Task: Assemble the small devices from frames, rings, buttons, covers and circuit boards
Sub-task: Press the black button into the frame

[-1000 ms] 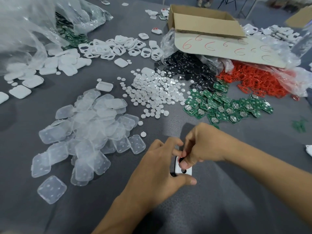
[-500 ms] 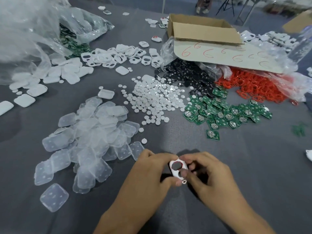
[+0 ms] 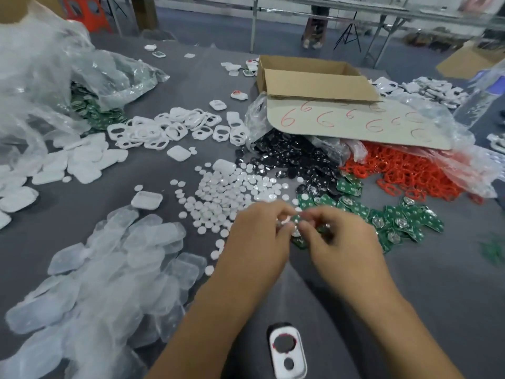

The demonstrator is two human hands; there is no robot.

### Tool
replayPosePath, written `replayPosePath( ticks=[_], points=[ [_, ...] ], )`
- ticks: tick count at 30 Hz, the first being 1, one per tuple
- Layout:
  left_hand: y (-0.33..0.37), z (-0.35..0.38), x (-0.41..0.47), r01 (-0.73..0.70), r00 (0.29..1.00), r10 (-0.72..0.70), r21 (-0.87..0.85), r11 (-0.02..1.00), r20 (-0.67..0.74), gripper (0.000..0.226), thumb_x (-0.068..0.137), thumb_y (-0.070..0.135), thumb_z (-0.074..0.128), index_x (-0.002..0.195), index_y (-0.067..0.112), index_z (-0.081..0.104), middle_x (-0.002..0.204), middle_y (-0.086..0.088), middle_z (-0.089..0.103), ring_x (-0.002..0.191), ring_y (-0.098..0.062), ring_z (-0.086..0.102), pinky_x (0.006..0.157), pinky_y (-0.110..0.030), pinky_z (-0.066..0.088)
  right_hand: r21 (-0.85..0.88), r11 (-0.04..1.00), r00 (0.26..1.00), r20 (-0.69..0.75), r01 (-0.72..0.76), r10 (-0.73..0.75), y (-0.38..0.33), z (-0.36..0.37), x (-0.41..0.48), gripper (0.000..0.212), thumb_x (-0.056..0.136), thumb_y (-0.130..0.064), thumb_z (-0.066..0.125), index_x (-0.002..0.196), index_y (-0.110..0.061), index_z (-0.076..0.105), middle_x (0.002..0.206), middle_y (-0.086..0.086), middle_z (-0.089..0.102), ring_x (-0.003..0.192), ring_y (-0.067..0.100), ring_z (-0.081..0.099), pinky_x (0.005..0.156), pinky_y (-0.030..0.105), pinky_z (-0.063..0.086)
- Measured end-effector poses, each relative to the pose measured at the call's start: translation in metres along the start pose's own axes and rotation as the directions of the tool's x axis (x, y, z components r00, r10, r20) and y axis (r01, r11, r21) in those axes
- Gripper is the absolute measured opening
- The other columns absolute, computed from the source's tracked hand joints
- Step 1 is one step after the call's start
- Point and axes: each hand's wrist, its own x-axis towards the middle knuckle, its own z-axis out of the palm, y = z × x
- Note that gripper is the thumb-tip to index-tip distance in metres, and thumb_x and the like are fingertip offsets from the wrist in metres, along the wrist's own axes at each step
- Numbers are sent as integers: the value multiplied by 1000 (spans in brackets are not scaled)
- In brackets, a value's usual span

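Left hand point(image 3: 257, 236) pinches a white button point(image 3: 285, 221) (blurred, probably). Right hand point(image 3: 338, 242) pinches a green circuit board point(image 3: 296, 219) against it, likely mating them. The white frame point(image 3: 287, 351) is parked on the desk point(image 3: 410, 310) between the forearms, freeing both hands.

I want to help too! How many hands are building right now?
2: the left bare hand and the right bare hand, fingertips together by the green circuit boards; none seem hidden.

Single head-worn wide-angle view, looking forward and down across the grey tabletop point(image 3: 437, 310), close above both hands point(image 3: 295, 236) at centre frame, far room and table legs along the top edge
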Motion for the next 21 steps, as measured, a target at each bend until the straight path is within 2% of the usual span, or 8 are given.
replayPosePath(
  ticks=[4, 6, 8, 11, 14, 16, 18, 21],
  points=[
    [-7, 26, 80, 11, 996, 3, 159, 987, -84, 19, 96, 12, 60, 110, 10, 73, 102, -8, 73, 93, -22, 65, 85, -35, 50, -111, 994, 1000, -25, -14, 11, -6, 21, 80, 15, 87, -18, 69, 97, -25, 77, 91, -3, 75, 85, 19, 68, 76, 30, 52],
    [-16, 33, 115, 20, 997, 3, 298, 954, -79, 22, 96, 9, 53, 108, 8, 71, 105, -12, 71, 98, -28, 63, 83, -38, 48, -181, 983, 1000, 18, -18, 22, -8, 33, 114, 20, 86, -12, 63, 95, -22, 77, 91, 4, 73, 83, 25, 65, 71, 30, 51],
    [-23, 35, 140, 38, 998, -14, 413, 910, -62, 15, 94, 5, 51, 84, 8, 61, 100, -14, 65, 95, -31, 59, 73, -37, 38, -298, 955, 992, 120, 6, 32, -8, 46, 141, 22, 83, -5, 56, 86, -18, 73, 89, 10, 67, 78, 28, 59, 64, 32, 47],
    [-33, 39, 164, 28, 1000, -27, 431, 902, -8, 34, 90, -1, 50, 64, 15, 34, 86, -9, 45, 89, -31, 53, 66, -32, 27, -389, 920, 982, 184, 41, 34, 1, 58, 162, 17, 81, 1, 55, 73, -13, 61, 77, 7, 52, 73, 27, 49, 56, 29, 35],
    [-40, 38, 172, 26, 999, -36, 405, 914, 18, 21, 84, -4, 53, 69, 10, 52, 87, -7, 54, 87, -30, 58, 64, -33, 35, -422, 897, 980, 193, 131, -53, 13, 62, 168, 12, 82, -6, 62, 81, -16, 68, 84, 5, 50, 80, 25, 48, 62, 29, 35],
    [-43, 36, 170, 8, 1000, -13, 358, 934, 11, 16, 85, -3, 57, 88, 7, 70, 94, -9, 64, 87, -27, 61, 75, -38, 50, -428, 884, 971, 217, 191, -105, 19, 61, 167, 14, 83, -9, 66, 94, -17, 71, 97, 6, 56, 92, 28, 51, 73, 33, 40],
    [-44, 32, 163, 8, 1000, -4, 236, 972, -15, 17, 87, -1, 63, 97, 8, 74, 93, -7, 69, 86, -22, 64, 81, -38, 53, -394, 893, 969, 201, 216, -146, 22, 57, 163, 13, 85, -10, 65, 96, -16, 67, 101, 7, 58, 98, 29, 51, 82, 38, 43],
    [-33, 16, 144, 82, 996, -83, -41, 996, -39, 18, 92, 4, 67, 103, 17, 75, 88, 4, 73, 82, -6, 68, 74, -14, 52, -83, 989, 986, 120, 124, -114, 16, 41, 145, 21, 83, 1, 62, 90, -18, 57, 86, -1, 65, 84, 12, 60, 72, 29, 51]
  ],
)
